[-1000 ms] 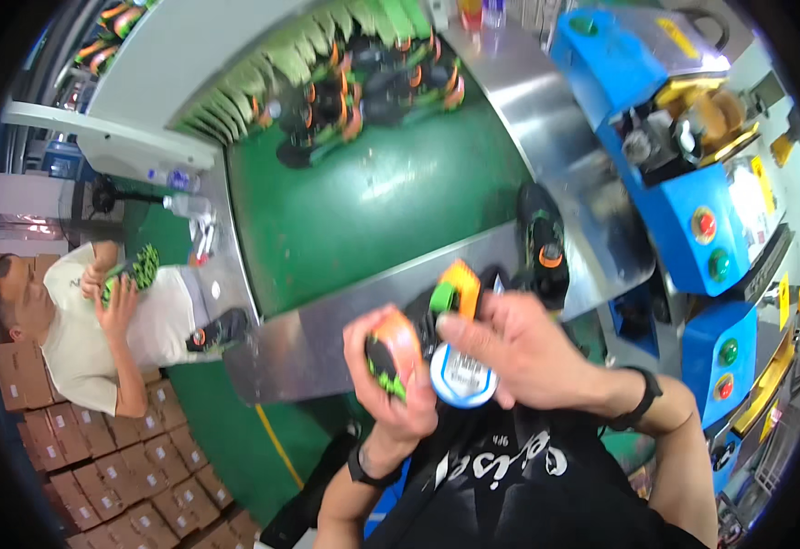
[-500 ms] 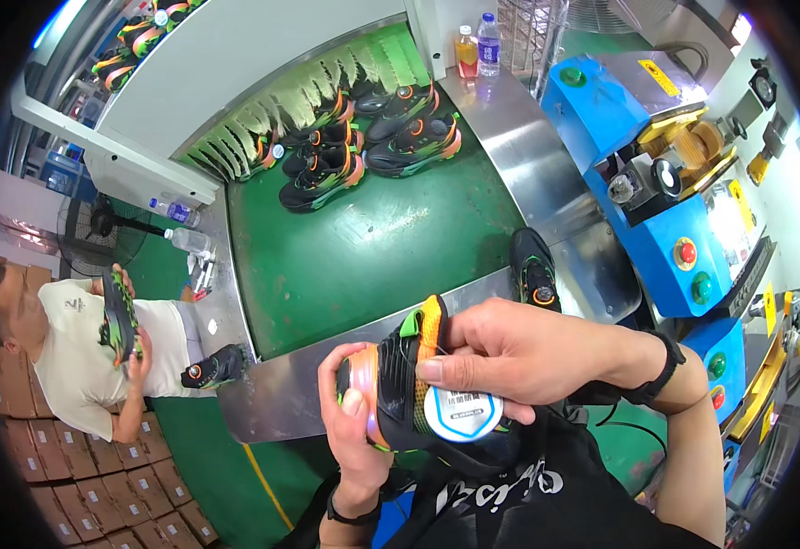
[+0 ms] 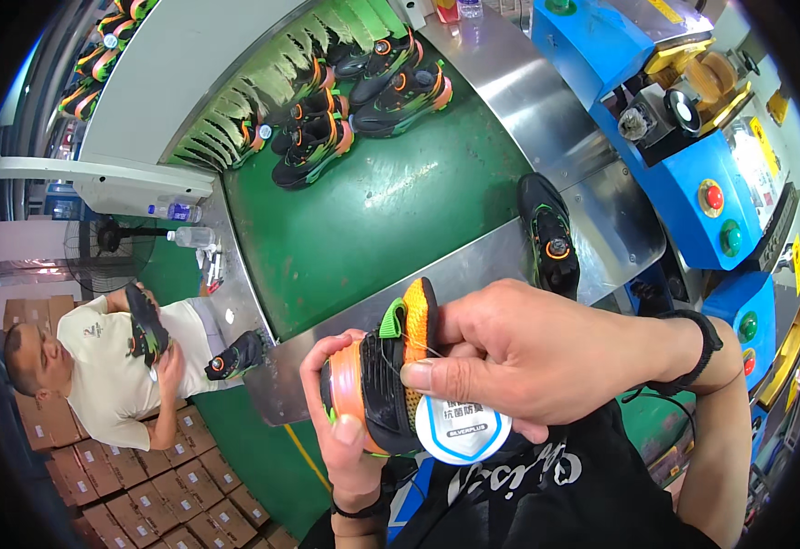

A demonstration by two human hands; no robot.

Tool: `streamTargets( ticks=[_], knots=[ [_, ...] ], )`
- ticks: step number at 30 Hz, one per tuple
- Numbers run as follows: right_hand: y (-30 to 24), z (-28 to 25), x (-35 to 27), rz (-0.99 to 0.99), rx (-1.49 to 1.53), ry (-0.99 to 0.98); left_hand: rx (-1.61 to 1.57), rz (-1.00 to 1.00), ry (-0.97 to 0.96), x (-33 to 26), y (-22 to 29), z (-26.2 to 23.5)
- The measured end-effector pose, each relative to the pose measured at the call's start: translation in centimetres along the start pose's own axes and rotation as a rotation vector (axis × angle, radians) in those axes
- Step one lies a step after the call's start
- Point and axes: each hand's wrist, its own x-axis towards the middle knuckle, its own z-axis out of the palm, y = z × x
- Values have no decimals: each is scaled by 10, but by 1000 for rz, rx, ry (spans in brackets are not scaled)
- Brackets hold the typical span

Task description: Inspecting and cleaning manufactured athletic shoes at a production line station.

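Note:
A black sneaker [image 3: 386, 393] with an orange mesh collar, green pull loop and pink-orange heel is held up in front of my chest. My left hand [image 3: 347, 448] is wrapped around its heel end, thumb on the near side. From the collar hangs a round white hang tag [image 3: 462, 437] with a blue outline, on a thin clear string. My right hand [image 3: 528, 361] pinches at the tag's top edge by the collar; its curled fingers are partly hidden behind the thumb. Another black sneaker [image 3: 548, 233] stands on the metal ledge beyond my right wrist.
Several sneakers [image 3: 313, 151] stand on the green conveyor [image 3: 382, 229] before a fringed opening. One sneaker [image 3: 235, 357] sits at the left corner. A co-worker [image 3: 112, 366] at left handles another shoe. Blue machines [image 3: 675, 210] with buttons line the right; stacked cartons [image 3: 135, 494] fill the lower left.
The view has shifted, so the surroundings sit differently. The sneaker stays in my left hand, and my right hand remains at the tag. The co-worker's shoe has turned.

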Motion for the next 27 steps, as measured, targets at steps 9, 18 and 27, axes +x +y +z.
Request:
streamTargets(
  ticks=[9,18,27],
  knots=[
    [2,-6,0,4,-48,38,52,10,-18,6,7,6],
    [4,-1,10,51,-19,96,249,240,-52,17,-21,-9],
    [127,26,87,-388,-451,161,635,670,44,-23,-143,-59]
  ],
)
